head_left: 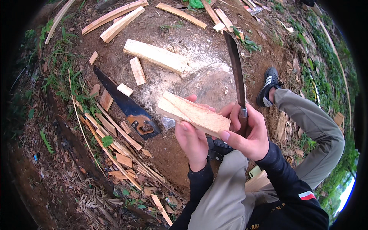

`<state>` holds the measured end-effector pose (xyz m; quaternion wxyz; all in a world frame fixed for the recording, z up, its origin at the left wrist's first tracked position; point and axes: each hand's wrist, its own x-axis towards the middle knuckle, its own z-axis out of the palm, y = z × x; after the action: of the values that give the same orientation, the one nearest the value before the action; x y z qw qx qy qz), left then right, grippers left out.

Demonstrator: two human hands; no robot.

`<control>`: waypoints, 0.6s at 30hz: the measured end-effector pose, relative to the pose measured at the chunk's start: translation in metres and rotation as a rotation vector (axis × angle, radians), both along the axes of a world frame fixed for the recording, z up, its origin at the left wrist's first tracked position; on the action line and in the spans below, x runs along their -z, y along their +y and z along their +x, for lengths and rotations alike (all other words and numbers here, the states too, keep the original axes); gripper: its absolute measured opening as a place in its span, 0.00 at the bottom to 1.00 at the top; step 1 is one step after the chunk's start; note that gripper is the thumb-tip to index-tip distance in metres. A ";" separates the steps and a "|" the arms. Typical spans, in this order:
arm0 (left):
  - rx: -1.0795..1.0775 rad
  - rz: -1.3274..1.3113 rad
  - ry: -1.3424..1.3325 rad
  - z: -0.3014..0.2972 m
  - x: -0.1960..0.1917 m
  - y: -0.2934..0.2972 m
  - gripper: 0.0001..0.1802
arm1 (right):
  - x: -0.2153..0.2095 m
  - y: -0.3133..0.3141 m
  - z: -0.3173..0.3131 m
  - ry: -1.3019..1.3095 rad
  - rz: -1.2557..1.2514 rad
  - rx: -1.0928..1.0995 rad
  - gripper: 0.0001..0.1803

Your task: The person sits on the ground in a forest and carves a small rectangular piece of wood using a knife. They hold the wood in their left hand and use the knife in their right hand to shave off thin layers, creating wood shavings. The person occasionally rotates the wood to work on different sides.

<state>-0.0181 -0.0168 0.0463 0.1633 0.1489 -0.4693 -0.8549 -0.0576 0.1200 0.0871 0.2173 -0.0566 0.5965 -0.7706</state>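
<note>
A short, pale wood block [193, 113] lies across both of my hands above the dirt. My left hand [193, 145] grips its left part from beneath, with the thumb on the near side and the fingers behind. My right hand [247, 132] is closed round the handle of a machete [237, 69], whose long dark blade points up and away. The thumb and fingers of that same hand also press the block's right end. On the ground to the left lies a handsaw [122, 97] with a brown and black handle. Beyond the block, a thick wood piece [155, 55] rests amid sawdust.
Small offcuts [138, 71] and a white block [125, 89] lie near the saw. Thin wood strips [119, 132] pile up at the left. Longer boards [115, 17] lie at the far side. My outstretched leg and black shoe [269, 86] are at the right, a phone [254, 171] near my lap.
</note>
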 end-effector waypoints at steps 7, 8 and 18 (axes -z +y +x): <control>-0.025 0.011 -0.017 -0.001 -0.004 0.001 0.44 | -0.007 0.001 -0.001 -0.010 0.000 -0.047 0.19; -0.019 0.013 -0.010 -0.001 -0.003 0.001 0.43 | -0.006 0.001 -0.001 0.023 -0.008 -0.043 0.19; 0.322 -0.114 -0.569 -0.011 -0.003 -0.003 0.31 | 0.029 0.013 0.010 -0.301 0.019 -0.039 0.17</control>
<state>-0.0287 -0.0193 0.0490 -0.1036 0.2961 -0.5606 -0.7663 -0.0473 0.1334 0.0583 0.3195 0.0499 0.5633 -0.7603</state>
